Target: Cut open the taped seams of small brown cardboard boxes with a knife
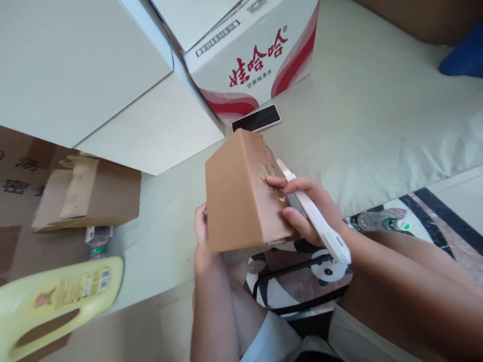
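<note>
A brown cardboard box is held up tilted over the edge of the pale green surface, above the lap. My left hand grips it from the left and behind, with most of its fingers hidden. In my right hand a white utility knife lies across the palm, its blade pointing up and away. The index finger of that hand touches the box's right face, where the tape looks torn and ragged. The thumb rests near the lower part of that face.
A black-screened phone lies behind the box, before a white and red water carton. White cabinet panels stand at left. Another cardboard box, a plastic bottle and a yellow jug are nearby. A panda-print bag sits below.
</note>
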A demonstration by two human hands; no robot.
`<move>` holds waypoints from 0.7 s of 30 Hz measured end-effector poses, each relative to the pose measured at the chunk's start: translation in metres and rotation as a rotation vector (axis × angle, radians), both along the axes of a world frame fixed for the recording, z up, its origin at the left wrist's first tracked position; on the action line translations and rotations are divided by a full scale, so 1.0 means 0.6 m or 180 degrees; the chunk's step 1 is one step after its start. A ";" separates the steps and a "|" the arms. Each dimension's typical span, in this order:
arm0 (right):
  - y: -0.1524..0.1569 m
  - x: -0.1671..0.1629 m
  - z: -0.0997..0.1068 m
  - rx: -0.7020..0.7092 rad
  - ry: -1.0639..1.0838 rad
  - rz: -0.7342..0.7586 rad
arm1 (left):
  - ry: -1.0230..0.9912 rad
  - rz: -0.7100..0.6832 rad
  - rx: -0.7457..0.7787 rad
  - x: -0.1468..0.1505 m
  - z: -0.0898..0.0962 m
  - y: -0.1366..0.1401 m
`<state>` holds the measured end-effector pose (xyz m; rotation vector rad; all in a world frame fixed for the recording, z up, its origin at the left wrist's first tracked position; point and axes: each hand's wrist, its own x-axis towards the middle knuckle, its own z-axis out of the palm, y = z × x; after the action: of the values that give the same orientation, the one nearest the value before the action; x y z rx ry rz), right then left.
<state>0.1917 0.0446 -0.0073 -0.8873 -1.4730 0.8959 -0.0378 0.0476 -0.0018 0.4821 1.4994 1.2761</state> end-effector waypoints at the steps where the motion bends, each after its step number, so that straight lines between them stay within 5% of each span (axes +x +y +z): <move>1: 0.002 0.000 0.001 0.0079 -0.0093 -0.0056 | -0.0177 0.0058 -0.0178 -0.004 0.000 0.003; 6: 0.008 -0.008 -0.001 0.0270 -0.0181 -0.0088 | -0.0261 0.0098 -0.0183 -0.012 -0.005 -0.006; 11: 0.003 -0.006 -0.003 0.0084 0.0527 -0.0061 | -0.0266 -0.0404 0.0083 -0.023 -0.016 -0.001; 14: 0.005 -0.001 -0.007 0.0018 0.0314 -0.0095 | -0.0136 -0.0809 0.0169 -0.030 -0.018 0.004; 18: 0.009 0.000 -0.016 0.0183 -0.0252 -0.0305 | 0.0453 -0.1216 0.0369 -0.034 -0.013 0.002; 21: 0.008 -0.003 -0.014 0.0101 -0.0290 -0.0056 | 0.1413 -0.0952 0.0763 -0.037 0.001 -0.004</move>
<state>0.1901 0.0495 -0.0157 -0.9265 -1.5512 0.8262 -0.0599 0.0454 -0.0009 1.1639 1.5608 1.1598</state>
